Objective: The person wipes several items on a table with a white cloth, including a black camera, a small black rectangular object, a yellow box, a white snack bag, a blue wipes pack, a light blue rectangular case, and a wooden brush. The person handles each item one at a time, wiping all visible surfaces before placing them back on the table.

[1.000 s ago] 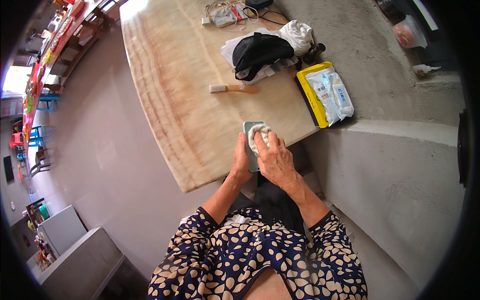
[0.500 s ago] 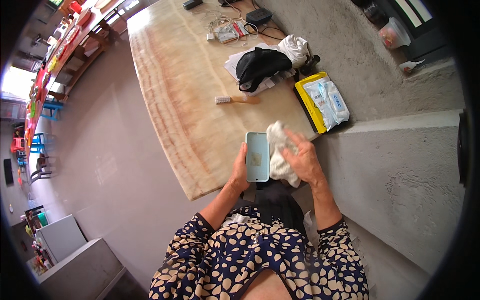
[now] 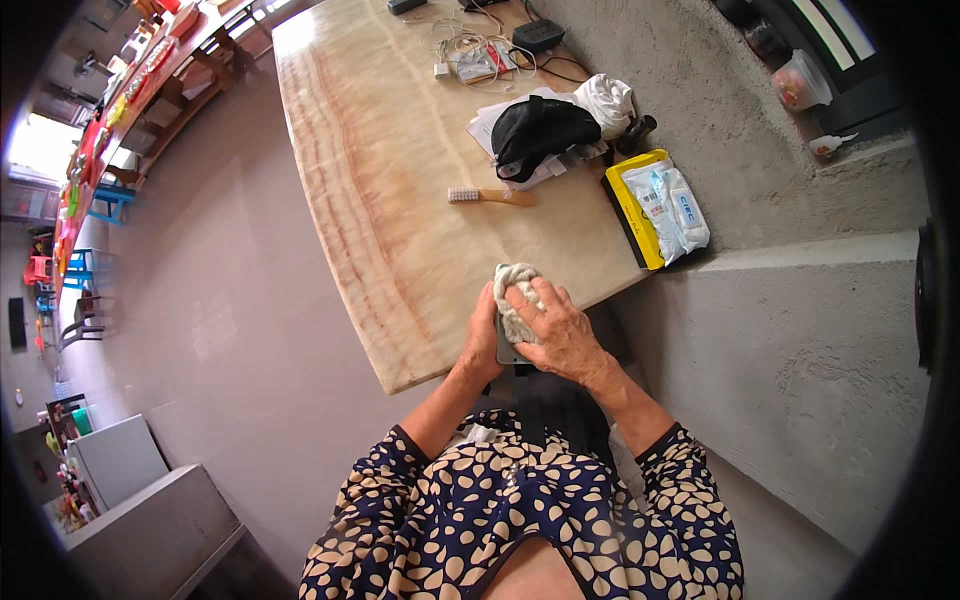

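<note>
The phone (image 3: 503, 345) is mostly hidden, just a thin dark slab held in the left hand (image 3: 482, 350) at the near edge of the marble desk (image 3: 400, 200). The right hand (image 3: 558, 335) has its grip pressing a crumpled whitish cloth (image 3: 515, 290) onto it, looks like the screen side, though I can't really tell.

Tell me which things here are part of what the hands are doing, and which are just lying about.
In hand:
- left hand, holding the phone
- right hand, pressing the white cloth onto it

Lying about on the marble table:
- wooden brush
- black bag
- yellow box with wipe packets
- cables and chargers
</note>
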Demonstrator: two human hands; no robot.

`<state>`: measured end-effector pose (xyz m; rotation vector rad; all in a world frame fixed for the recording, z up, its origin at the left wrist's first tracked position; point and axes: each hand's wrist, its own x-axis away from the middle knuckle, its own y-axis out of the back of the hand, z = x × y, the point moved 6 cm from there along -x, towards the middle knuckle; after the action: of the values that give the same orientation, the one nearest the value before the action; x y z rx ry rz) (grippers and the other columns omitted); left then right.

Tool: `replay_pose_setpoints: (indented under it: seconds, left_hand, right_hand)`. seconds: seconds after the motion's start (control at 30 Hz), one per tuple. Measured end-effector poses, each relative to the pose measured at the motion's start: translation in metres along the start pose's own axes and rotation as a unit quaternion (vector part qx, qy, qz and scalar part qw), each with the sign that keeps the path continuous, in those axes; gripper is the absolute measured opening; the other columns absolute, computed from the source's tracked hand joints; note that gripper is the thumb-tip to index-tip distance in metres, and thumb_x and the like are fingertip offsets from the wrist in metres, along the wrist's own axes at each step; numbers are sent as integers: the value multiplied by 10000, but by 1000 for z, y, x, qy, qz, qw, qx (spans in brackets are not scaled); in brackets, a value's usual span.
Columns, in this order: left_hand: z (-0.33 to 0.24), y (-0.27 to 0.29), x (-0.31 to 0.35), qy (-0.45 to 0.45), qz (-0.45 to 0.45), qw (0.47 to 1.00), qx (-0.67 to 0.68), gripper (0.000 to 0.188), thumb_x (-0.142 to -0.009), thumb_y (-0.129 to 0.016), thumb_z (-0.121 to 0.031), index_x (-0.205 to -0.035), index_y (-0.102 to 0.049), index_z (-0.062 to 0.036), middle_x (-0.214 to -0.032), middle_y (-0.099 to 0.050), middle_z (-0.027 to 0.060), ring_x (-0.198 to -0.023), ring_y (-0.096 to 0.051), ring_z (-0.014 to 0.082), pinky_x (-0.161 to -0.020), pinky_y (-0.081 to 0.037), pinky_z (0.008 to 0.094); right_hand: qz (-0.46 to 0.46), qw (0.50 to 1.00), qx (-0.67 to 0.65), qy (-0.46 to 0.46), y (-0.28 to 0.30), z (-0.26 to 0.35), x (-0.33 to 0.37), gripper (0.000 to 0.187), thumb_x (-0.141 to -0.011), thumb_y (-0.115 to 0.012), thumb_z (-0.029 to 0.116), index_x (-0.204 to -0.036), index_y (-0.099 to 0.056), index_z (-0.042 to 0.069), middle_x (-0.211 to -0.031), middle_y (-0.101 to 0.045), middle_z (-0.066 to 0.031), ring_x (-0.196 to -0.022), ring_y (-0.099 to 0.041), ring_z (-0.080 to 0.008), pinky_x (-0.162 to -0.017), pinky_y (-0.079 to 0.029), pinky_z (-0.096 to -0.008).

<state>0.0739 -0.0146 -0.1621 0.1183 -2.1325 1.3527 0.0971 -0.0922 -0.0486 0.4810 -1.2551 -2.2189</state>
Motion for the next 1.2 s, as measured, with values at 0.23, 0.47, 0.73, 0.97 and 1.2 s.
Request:
replay_pose_setpoints:
  seconds: [0.23,0.47,0.73,0.97,1.2]
  left_hand:
    - [6,16,7,61,20,996,60,395,-972,-414,-504,-1169,-530,-182,-963,-636,27,-879,-628,189,-817,-524,371]
    - [-11,11,-2,-41,18,997,-60,516,-966,-385,-535,-1253,-531,-131,-1179,-606,62,-1004,-626,214,-850,-531,370]
    - [-9,27,-14,-30,-30,999,-9,570,-949,-365,-593,-1191,-570,-119,-1171,-613,66,-1022,-604,220,-906,-500,371]
    - [-31,15,0,-102,-94,988,-66,401,-905,-575,-479,-1158,-529,-171,-957,-567,24,-822,-593,156,-690,-536,332]
    - [-26,20,-1,1,-40,998,-38,419,-922,-561,-347,-1273,-458,-142,-1091,-576,67,-902,-616,191,-729,-559,359]
  right_hand:
    - [26,998,-40,45,2,25,20,455,-663,-689,65,-1108,-619,131,-1042,-562,-102,-863,-581,-301,-722,-534,-391]
    - [-74,985,-151,-39,30,-11,-4,499,-694,-697,84,-1185,-618,125,-1159,-550,-150,-1041,-572,-346,-877,-499,-404]
    - [-47,995,-49,-77,-6,14,-21,510,-713,-663,61,-1206,-608,180,-1150,-524,-136,-977,-561,-365,-844,-503,-428]
    - [101,984,-143,-41,-9,26,10,487,-715,-654,57,-1190,-621,162,-1137,-533,-153,-1030,-575,-353,-886,-491,-413]
    - [26,955,-290,-53,35,-20,-3,517,-728,-639,34,-1236,-598,120,-1145,-534,-173,-1015,-577,-355,-893,-487,-381]
